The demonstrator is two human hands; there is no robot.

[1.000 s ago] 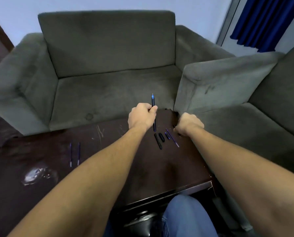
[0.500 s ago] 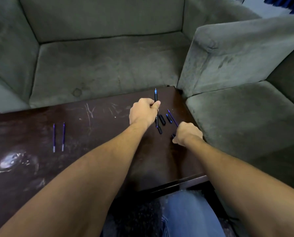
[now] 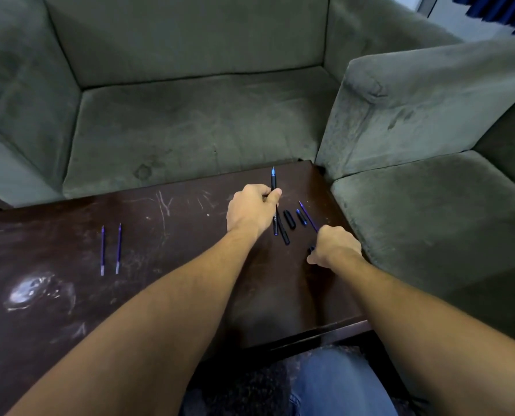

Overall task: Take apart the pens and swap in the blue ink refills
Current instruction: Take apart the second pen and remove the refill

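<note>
Sofas (image 3: 196, 130) in grey-green cloth wrap around the far side and right of the dark, scratched table (image 3: 70, 310) before me. My knee in blue jeans (image 3: 337, 382) shows below the table's near edge. My left hand (image 3: 251, 213) is closed around a black pen (image 3: 273, 187), held nearly upright with its blue tip pointing away from me. My right hand (image 3: 335, 247) is curled into a fist on the table near its right edge, with a small dark piece (image 3: 311, 250) at my thumb; what it is I cannot tell. Between my hands lie loose black pen parts (image 3: 289, 219) and a thin blue refill (image 3: 307, 216). Two more refills (image 3: 110, 250) lie side by side, well apart to the left.
</note>
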